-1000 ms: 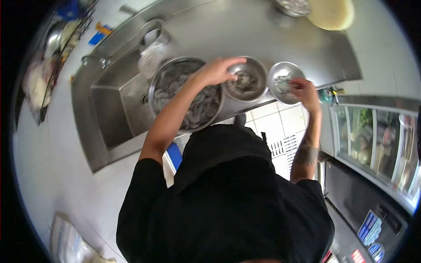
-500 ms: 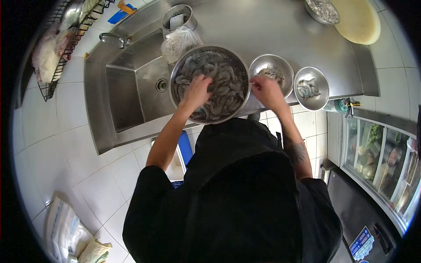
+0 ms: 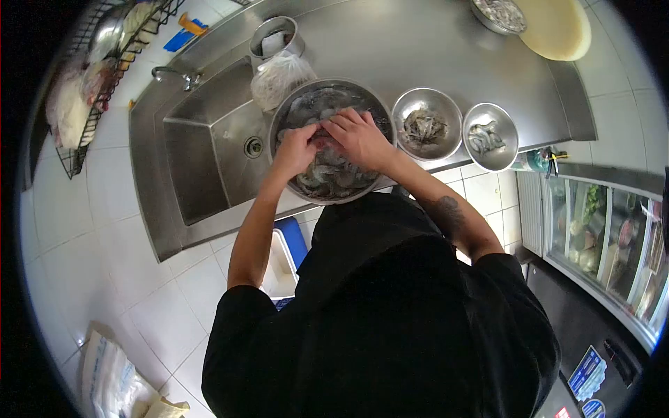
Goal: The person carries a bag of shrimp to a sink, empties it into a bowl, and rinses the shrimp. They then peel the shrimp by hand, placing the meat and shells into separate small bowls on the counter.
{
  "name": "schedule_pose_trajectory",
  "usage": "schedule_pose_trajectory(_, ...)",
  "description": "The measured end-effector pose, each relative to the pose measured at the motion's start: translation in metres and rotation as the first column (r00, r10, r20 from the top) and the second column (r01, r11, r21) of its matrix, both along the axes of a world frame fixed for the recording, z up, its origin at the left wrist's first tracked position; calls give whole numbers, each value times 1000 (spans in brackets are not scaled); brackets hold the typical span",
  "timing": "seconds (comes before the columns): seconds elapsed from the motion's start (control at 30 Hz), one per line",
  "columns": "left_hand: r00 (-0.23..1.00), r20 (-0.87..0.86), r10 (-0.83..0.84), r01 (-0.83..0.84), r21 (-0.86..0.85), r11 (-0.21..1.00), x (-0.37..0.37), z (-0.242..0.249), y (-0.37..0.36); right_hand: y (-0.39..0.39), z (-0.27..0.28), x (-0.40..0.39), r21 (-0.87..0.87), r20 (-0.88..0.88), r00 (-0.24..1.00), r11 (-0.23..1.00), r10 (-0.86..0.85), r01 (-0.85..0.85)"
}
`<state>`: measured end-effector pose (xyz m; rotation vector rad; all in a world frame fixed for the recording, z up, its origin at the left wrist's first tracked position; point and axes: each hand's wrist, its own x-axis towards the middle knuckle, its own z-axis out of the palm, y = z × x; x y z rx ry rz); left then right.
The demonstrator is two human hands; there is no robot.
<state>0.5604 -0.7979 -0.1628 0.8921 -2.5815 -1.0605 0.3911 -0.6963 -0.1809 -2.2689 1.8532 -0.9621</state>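
A large steel bowl full of raw grey shrimp in water stands at the sink's right edge. Over it, the fingertips of my left hand and my right hand meet, bent and pinched together on a shrimp that they mostly hide. Right of the large bowl, a smaller steel bowl holds brownish shrimp heads and shells. Beside that, another small bowl contains several greyish shrimp.
A tied plastic bag and a steel pot sit behind the large bowl. To the left is the sink basin with its faucet. Far right, a bowl of pale shrimp stands by a round cutting board.
My right hand has moved left from the shells bowl into the large bowl, joining my left hand. My left hand has shifted slightly. The whole view has moved a little.
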Motion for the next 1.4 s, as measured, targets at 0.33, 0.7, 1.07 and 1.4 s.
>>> schedule_pose_trajectory(0.33,992,-119,-48,74,224,972,-104,34,17,34,33,-88,-48,-10,988,987,-155,155)
schedule_pose_trajectory(0.7,937,-139,-319,201,-533,822,-192,-23,76,94,-22,-136,125,61,844,843,-532,523)
schedule_pose_trajectory(1.07,993,-60,-103,118,381,917,-182,-23,28,110,-18,-134,309,23,856,818,-517,485)
schedule_pose_trajectory(1.4,926,-252,-281,377,650,660,-172,2,30,108,6,-164,334,164,984,943,-65,7)
